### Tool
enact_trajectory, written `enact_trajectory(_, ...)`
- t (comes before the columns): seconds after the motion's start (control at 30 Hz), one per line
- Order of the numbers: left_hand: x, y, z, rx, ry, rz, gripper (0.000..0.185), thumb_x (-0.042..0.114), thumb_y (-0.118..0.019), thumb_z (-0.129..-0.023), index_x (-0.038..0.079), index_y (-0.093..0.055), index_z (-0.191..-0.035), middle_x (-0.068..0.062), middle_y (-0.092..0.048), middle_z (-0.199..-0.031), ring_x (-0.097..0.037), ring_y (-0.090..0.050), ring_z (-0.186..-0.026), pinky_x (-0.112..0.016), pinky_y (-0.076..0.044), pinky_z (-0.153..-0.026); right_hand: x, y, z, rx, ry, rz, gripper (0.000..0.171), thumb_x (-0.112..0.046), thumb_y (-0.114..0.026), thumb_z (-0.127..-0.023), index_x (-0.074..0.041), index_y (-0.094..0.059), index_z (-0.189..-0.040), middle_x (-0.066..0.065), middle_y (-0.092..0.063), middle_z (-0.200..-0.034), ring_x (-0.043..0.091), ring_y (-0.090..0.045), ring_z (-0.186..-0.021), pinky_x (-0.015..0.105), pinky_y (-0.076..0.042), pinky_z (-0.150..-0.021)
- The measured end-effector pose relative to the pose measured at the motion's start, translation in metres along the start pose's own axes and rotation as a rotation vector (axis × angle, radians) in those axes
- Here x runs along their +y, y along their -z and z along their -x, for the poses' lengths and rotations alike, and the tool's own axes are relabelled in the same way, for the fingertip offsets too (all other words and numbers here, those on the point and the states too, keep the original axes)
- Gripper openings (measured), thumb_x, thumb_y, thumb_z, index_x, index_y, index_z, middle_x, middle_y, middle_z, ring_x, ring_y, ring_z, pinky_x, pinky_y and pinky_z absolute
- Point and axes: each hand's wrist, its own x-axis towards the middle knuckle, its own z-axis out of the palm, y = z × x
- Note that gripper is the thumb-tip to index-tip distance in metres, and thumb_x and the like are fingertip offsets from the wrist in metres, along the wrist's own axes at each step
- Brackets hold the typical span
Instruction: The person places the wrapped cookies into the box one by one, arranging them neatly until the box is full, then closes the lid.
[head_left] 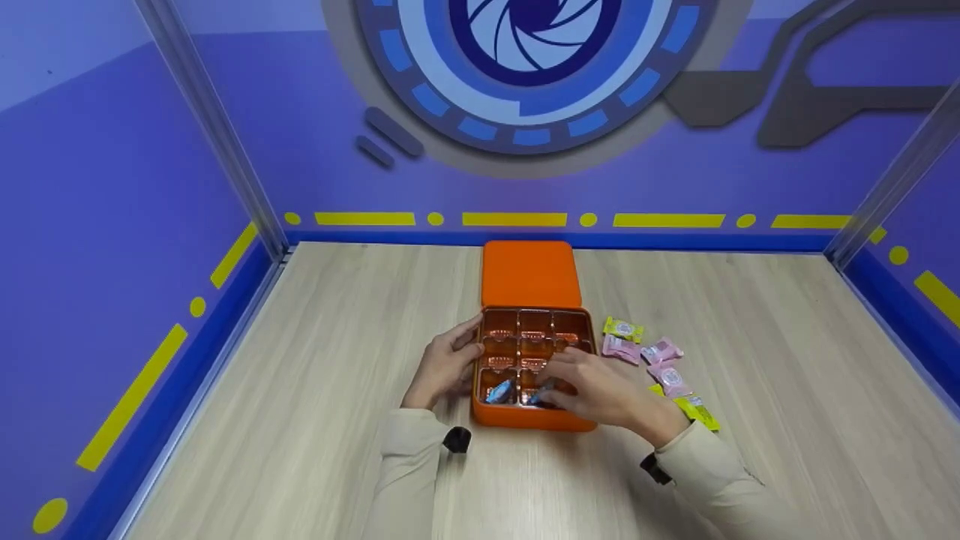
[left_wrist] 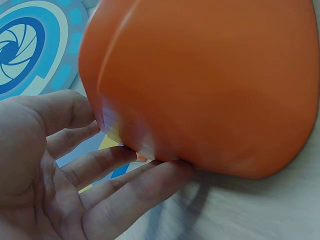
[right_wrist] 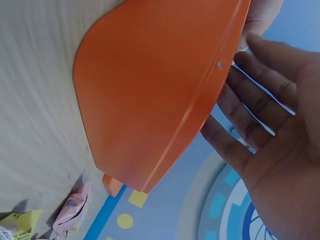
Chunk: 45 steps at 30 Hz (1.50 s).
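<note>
An orange box (head_left: 525,421) with a clear tray of small compartments sits mid-table, its orange lid (head_left: 529,274) lying flat behind it. My left hand (head_left: 446,366) rests with straight fingers against the box's left wall (left_wrist: 210,85); the left wrist view shows the hand (left_wrist: 95,175) holding nothing. My right hand (head_left: 592,386) reaches over the front right compartments, its fingertips by a blue-wrapped candy (head_left: 537,397). Another blue candy (head_left: 501,391) lies in the front left compartment. In the right wrist view the right hand (right_wrist: 270,125) has flat, spread fingers beside the box (right_wrist: 150,100).
Several wrapped candies lie on the wooden table right of the box: a green one (head_left: 623,328), pink ones (head_left: 621,349) (head_left: 670,377) and a yellow one (head_left: 697,411). A pink candy (right_wrist: 72,210) also shows in the right wrist view. Blue walls enclose the table.
</note>
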Motion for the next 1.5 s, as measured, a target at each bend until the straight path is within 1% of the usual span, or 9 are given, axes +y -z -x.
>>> enact_trajectory(0.17, -0.002, 0.0, -0.001, 0.0, 0.0, -0.012, 0.055, 0.002, -0.062, -0.102, 0.004, -0.051, -0.157, -0.027, -0.056, -0.149, -0.036, -0.062, -0.131, -0.041, -0.053, -0.104, -0.001, 0.002, 0.003, -0.01, -0.034, -0.003, 0.022, -0.032, -0.072, -0.103, -0.015, -0.077, -0.116, 0.002, -0.073, -0.108, 0.021, -0.064, -0.09, 0.032, -0.056, -0.069)
enact_trajectory(0.47, -0.001, 0.0, -0.001, 0.009, 0.024, -0.012, 0.055, 0.004, -0.061, -0.103, 0.009, -0.053, -0.157, -0.022, -0.056, -0.151, -0.03, -0.064, -0.129, -0.039, -0.053, -0.104, -0.001, 0.004, 0.008, 0.03, -0.04, 0.008, 0.032, -0.041, -0.066, -0.105, -0.013, -0.077, -0.117, 0.003, -0.073, -0.111, 0.022, -0.067, -0.095, 0.039, -0.06, -0.078)
enact_trajectory(0.6, 0.0, 0.0, -0.001, 0.014, 0.015, -0.019, 0.056, 0.003, -0.062, -0.102, 0.009, -0.053, -0.157, -0.022, -0.057, -0.15, -0.03, -0.064, -0.129, -0.038, -0.054, -0.103, 0.001, 0.005, 0.013, 0.056, -0.048, 0.016, 0.031, -0.038, -0.067, -0.105, -0.012, -0.077, -0.117, 0.004, -0.073, -0.112, 0.022, -0.068, -0.099, 0.044, -0.06, -0.084)
enact_trajectory(0.73, -0.001, -0.001, 0.0, 0.016, 0.018, -0.015, 0.056, 0.002, -0.062, -0.101, 0.008, -0.053, -0.157, -0.024, -0.056, -0.151, -0.031, -0.062, -0.131, -0.037, -0.054, -0.102, 0.005, 0.007, 0.019, 0.082, -0.063, -0.017, 0.029, -0.035, -0.067, -0.105, -0.01, -0.077, -0.118, 0.004, -0.073, -0.113, 0.025, -0.068, -0.103, 0.048, -0.059, -0.09)
enact_trajectory(0.9, -0.001, -0.001, -0.001, 0.021, 0.021, 0.001, 0.055, 0.001, -0.062, -0.102, 0.006, -0.053, -0.156, -0.025, -0.055, -0.151, -0.032, -0.062, -0.13, -0.038, -0.054, -0.103, 0.01, 0.01, 0.026, 0.096, -0.123, -0.025, 0.031, -0.037, -0.067, -0.106, -0.011, -0.076, -0.12, 0.004, -0.073, -0.12, 0.028, -0.068, -0.111, 0.054, -0.056, -0.098)
enact_trajectory(1.1, 0.0, -0.002, -0.001, 0.048, 0.051, -0.004, 0.054, 0.003, -0.063, -0.102, 0.011, -0.057, -0.155, -0.021, -0.058, -0.149, -0.029, -0.067, -0.124, -0.04, -0.054, -0.102, 0.017, 0.013, 0.033, 0.115, -0.14, -0.066, 0.029, -0.034, -0.067, -0.106, -0.01, -0.077, -0.119, 0.004, -0.073, -0.121, 0.029, -0.068, -0.113, 0.056, -0.054, -0.099)
enact_trajectory(1.17, 0.0, -0.002, -0.001, 0.054, 0.051, -0.013, 0.053, 0.004, -0.064, -0.102, 0.011, -0.057, -0.154, -0.02, -0.059, -0.148, -0.029, -0.065, -0.127, -0.041, -0.053, -0.105, 0.02, 0.014, 0.035, 0.123, -0.151, -0.08, 0.028, -0.033, -0.067, -0.106, -0.01, -0.077, -0.118, 0.003, -0.073, -0.119, 0.029, -0.068, -0.113, 0.056, -0.054, -0.1)
enact_trajectory(1.4, 0.0, -0.003, -0.002, 0.064, 0.064, -0.011, 0.053, 0.004, -0.065, -0.102, 0.012, -0.058, -0.154, -0.02, -0.06, -0.147, -0.031, -0.065, -0.127, -0.042, -0.053, -0.105, 0.031, 0.02, 0.04, 0.121, -0.254, -0.141, 0.027, -0.034, -0.068, -0.106, -0.011, -0.077, -0.119, 0.003, -0.072, -0.122, 0.029, -0.067, -0.116, 0.056, -0.053, -0.102)
enact_trajectory(1.5, 0.0, -0.003, -0.001, 0.059, 0.066, -0.01, 0.053, 0.005, -0.064, -0.102, 0.012, -0.057, -0.154, -0.019, -0.06, -0.147, -0.03, -0.066, -0.126, -0.042, -0.054, -0.103, 0.036, 0.024, 0.041, 0.131, -0.258, -0.144, 0.027, -0.032, -0.069, -0.105, -0.01, -0.077, -0.119, 0.005, -0.072, -0.122, 0.03, -0.067, -0.117, 0.056, -0.053, -0.102)
